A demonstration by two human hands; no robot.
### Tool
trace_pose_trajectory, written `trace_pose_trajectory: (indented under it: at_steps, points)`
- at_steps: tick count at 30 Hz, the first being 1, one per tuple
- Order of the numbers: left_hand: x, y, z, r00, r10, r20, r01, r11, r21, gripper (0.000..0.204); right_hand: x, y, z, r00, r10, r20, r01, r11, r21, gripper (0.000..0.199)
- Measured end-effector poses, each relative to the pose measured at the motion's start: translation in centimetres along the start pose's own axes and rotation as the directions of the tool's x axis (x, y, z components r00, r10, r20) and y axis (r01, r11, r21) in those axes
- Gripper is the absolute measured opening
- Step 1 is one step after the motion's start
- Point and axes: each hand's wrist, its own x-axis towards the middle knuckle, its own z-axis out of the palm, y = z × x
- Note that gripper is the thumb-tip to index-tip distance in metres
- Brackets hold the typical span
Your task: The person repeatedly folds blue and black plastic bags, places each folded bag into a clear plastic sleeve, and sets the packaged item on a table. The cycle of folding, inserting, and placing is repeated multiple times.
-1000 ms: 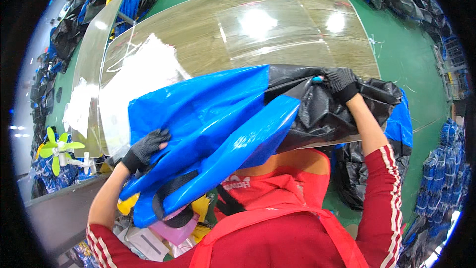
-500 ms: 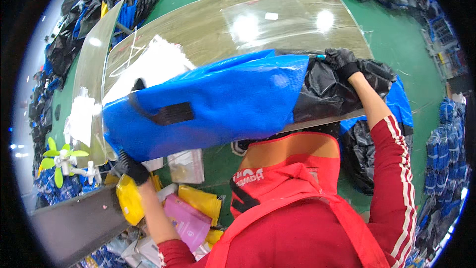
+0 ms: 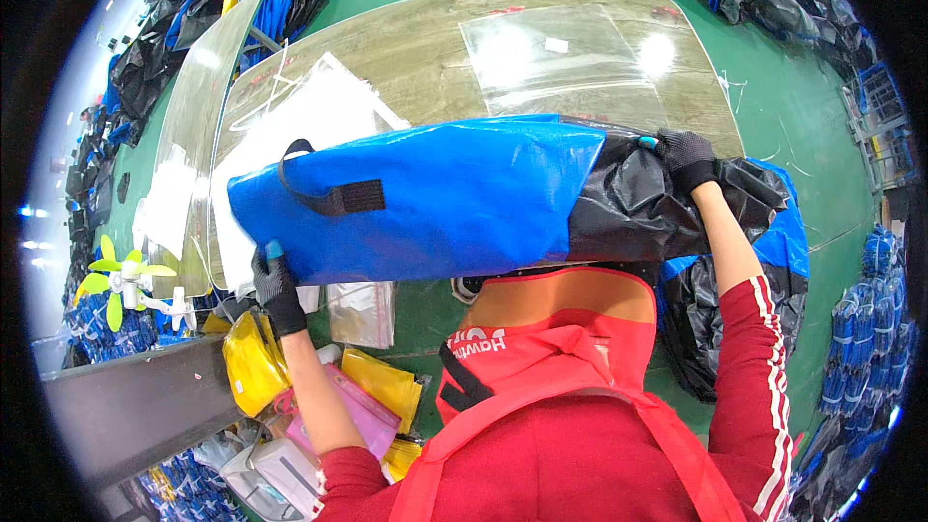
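A folded blue and black tarpaulin piece (image 3: 435, 213) lies across the near side of a wood-patterned table. On its blue part are a black strap loop (image 3: 300, 191) and a dark rectangular patch (image 3: 363, 195). My left hand (image 3: 278, 292), in a black glove with a blue thumb tip, grips the near left corner, thumb on top; its other fingers are partly hidden. Across on the crumpled black part (image 3: 633, 198), my right hand (image 3: 684, 157), gloved alike, is closed on the far edge.
A clear plastic sheet (image 3: 556, 53) and white sheets (image 3: 329, 101) lie on the table (image 3: 406, 39). At its left stands a transparent panel (image 3: 198, 126), with a small green-bladed fan (image 3: 124, 280) nearby. Yellow packets (image 3: 382, 387) lie below; tarpaulin bundles (image 3: 865, 309) surround the green floor.
The tarpaulin piece and table sit slightly further right and lower in view. My left hand has shifted up along the near left corner, its thumb now on top. My right hand keeps its grip.
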Motion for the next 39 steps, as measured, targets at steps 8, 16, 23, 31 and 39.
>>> trace_pose_trajectory:
  at_steps: [8,16,23,31,39]
  points:
    - [6.7,-2.0,-3.5,0.977,0.168,-0.129,-0.199,0.936,-0.289,0.038,-0.9,1.0,0.2,0.993,-0.050,-0.105,0.058,0.996,0.067,0.041]
    - [5.2,3.3,8.0,0.866,0.475,0.154,-0.487,0.736,0.470,0.055,-1.0,-1.0,-0.8,0.998,-0.001,0.066,-0.002,0.999,0.049,0.053]
    - [-11.0,23.6,24.9,0.064,0.782,0.620,-0.943,0.251,-0.220,0.064,-4.6,-0.6,-5.0,0.991,-0.066,-0.113,0.061,0.997,-0.046,0.045]
    - [-13.6,28.1,27.4,-0.148,0.849,0.507,-0.836,0.166,-0.523,0.083,-11.7,7.6,-1.2,0.956,0.105,-0.275,-0.125,0.991,-0.056,0.042]
    - [-18.1,29.9,32.7,-0.065,0.792,0.607,-0.895,0.223,-0.387,0.098,-17.2,6.9,0.5,0.617,0.774,0.143,0.319,-0.412,0.854,0.052]
